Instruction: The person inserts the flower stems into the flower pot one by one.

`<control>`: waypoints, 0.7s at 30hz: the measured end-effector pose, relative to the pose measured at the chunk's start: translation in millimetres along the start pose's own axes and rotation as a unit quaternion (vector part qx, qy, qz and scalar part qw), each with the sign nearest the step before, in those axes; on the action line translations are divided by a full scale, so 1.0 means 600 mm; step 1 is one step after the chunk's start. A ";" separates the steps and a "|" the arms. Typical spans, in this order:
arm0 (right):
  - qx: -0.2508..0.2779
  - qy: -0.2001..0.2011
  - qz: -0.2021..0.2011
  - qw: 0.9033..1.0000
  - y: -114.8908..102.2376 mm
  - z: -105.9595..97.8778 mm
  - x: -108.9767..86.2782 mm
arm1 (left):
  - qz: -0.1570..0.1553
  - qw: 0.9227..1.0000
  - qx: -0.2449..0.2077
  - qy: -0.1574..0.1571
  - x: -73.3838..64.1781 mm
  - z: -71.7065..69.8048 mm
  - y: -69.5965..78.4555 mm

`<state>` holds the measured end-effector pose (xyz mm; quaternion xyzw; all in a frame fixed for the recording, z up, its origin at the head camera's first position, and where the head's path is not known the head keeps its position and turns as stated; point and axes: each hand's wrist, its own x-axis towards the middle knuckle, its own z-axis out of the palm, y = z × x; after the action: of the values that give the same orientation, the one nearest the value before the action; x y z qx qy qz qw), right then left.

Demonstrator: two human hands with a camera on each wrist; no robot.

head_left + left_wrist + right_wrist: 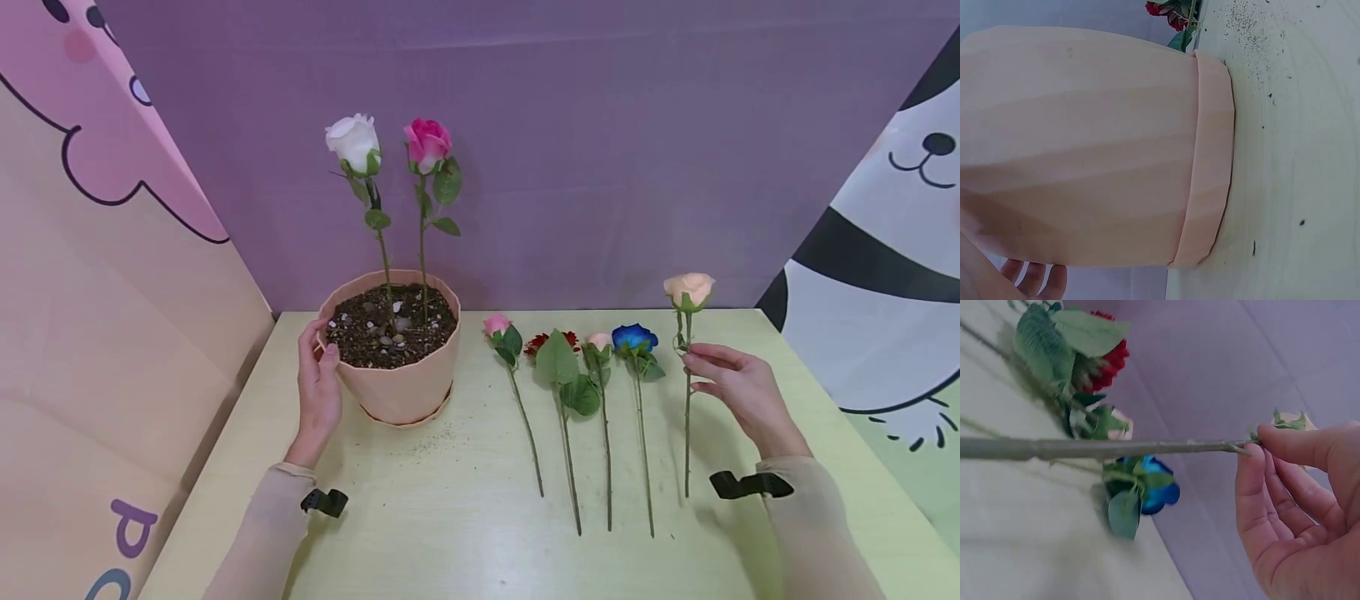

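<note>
My left hand (318, 392) holds the left side of a pale pink flowerpot (397, 392), thumb near the rim. In the left wrist view, the pot's wall (1085, 144) hides part of the fingers (1054, 281). Dark soil fills the pot, and a white rose (352, 143) and a bright pink rose (428, 145) stand upright in it. Between thumb and fingertips, my right hand (742, 392) pinches the stem of a peach rose (688, 290), bloom up. In the right wrist view, the stem (1116, 449) runs left from the fingers, while the hand mostly hides the bloom.
Right of the pot, a small pink rose (497, 326), a dark red flower (537, 343), a pale pink rose (599, 341) and a blue rose (634, 337) lie on the table (450, 542). Soil crumbs (438, 437) lie near the pot. A purple backdrop (570, 167) stands behind.
</note>
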<state>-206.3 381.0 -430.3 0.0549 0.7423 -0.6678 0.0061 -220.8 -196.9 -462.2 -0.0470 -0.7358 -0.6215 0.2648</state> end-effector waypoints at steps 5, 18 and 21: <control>0.044 0.012 -0.013 0.999 -0.014 0.017 0.009 | 0.001 1.000 -0.007 -0.002 -0.001 -0.001 -0.002; 0.163 0.001 -0.048 0.986 -0.037 0.065 0.024 | 0.001 1.000 0.000 -0.001 -0.001 -0.002 0.001; 0.182 -0.005 -0.056 0.982 -0.043 0.076 0.026 | 0.001 1.000 -0.002 -0.001 0.000 -0.002 -0.002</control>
<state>-226.8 334.1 -411.2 0.0100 0.6104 -0.7912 -0.0371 -220.6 -198.4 -463.1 -0.0487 -0.7345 -0.6229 0.2649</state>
